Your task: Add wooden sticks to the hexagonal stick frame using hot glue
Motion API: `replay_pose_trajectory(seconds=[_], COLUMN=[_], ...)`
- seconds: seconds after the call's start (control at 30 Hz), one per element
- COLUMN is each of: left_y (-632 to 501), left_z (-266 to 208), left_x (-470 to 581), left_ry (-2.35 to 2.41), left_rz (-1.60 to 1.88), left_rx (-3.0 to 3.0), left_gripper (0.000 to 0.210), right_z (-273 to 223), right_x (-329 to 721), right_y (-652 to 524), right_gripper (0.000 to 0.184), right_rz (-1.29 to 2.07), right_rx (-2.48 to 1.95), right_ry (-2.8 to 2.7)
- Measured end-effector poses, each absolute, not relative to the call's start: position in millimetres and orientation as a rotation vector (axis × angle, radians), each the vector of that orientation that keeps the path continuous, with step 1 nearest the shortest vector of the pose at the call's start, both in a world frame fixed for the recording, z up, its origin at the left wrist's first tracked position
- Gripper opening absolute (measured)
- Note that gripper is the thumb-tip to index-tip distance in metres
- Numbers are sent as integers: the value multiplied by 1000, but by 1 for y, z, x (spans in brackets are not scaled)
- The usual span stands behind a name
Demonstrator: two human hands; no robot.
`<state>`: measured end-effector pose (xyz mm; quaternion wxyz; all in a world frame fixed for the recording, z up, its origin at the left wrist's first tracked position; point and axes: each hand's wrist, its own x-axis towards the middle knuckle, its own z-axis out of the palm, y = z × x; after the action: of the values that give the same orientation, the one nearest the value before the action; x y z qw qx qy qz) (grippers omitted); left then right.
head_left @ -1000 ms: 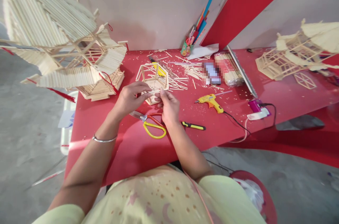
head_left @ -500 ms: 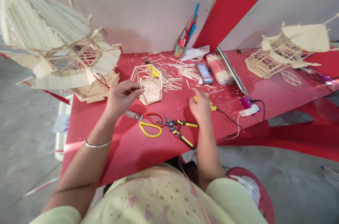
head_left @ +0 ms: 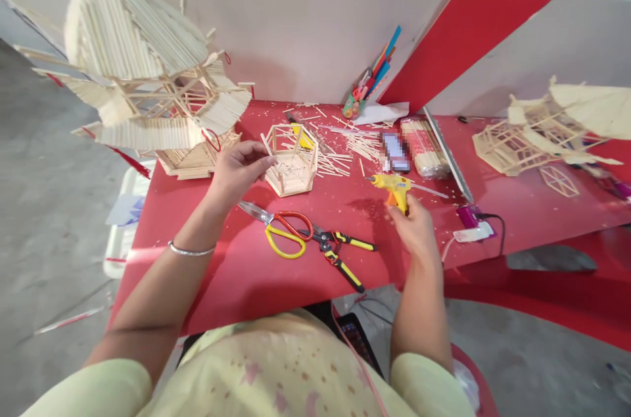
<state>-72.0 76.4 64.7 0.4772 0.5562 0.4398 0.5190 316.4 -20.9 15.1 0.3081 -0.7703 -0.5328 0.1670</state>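
Observation:
A small hexagonal frame of wooden sticks (head_left: 290,188) sits upright on the red table. My left hand (head_left: 240,170) is closed in a pinch at the frame's left corner post; the fingertips partly cover that spot. Over the table's right part, my right hand (head_left: 414,223) grips a yellow glue gun (head_left: 393,184) by its handle, the nozzle pointing left. Between my hands lie scissors (head_left: 286,233) with one red and one yellow handle loop. Against them rest black-and-yellow cutting pliers (head_left: 340,252) with their handles apart.
A large stick-built pavilion model (head_left: 142,75) stands at left, another model (head_left: 542,134) at right. Loose sticks (head_left: 365,144), a phone (head_left: 396,152), a packet of sticks (head_left: 424,147) and a pen holder (head_left: 353,104) lie behind. A power adapter (head_left: 473,223) is near the right edge.
My right hand has picked the yellow glue gun up from the table and holds it raised. My left hand stays at the hexagonal frame. The whole view has shifted slightly.

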Motion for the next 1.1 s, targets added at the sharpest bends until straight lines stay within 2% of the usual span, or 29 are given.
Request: replay_pose_trajectory(seconds=[0.17, 0.23, 0.33, 0.4, 0.5, 1.1], left_y=[79, 80, 80, 81, 83, 83], left_z=[59, 58, 58, 59, 58, 57], left_x=[-74, -76, -78, -79, -80, -75], left_ry=[1086, 1112, 1157, 1149, 1104, 1098], left_rz=[1270, 1258, 1253, 1260, 1283, 1295], left_rx=[1405, 1433, 1446, 1424, 1372, 1427], left_gripper=[19, 19, 17, 17, 16, 14], right_z=[57, 66, 66, 62, 56, 53], right_x=[243, 216, 184, 170, 161, 156], right_y=[-33, -25, -6, 6, 17, 26], right_gripper=[29, 38, 55, 55, 49, 41], right_rz=[590, 369, -131, -331, -459, -512], right_rx=[-1596, -1607, -1730, -1756, -1749, -1741], right_ry=[-1499, -1628, -1700, -1743, -1826, -1935])
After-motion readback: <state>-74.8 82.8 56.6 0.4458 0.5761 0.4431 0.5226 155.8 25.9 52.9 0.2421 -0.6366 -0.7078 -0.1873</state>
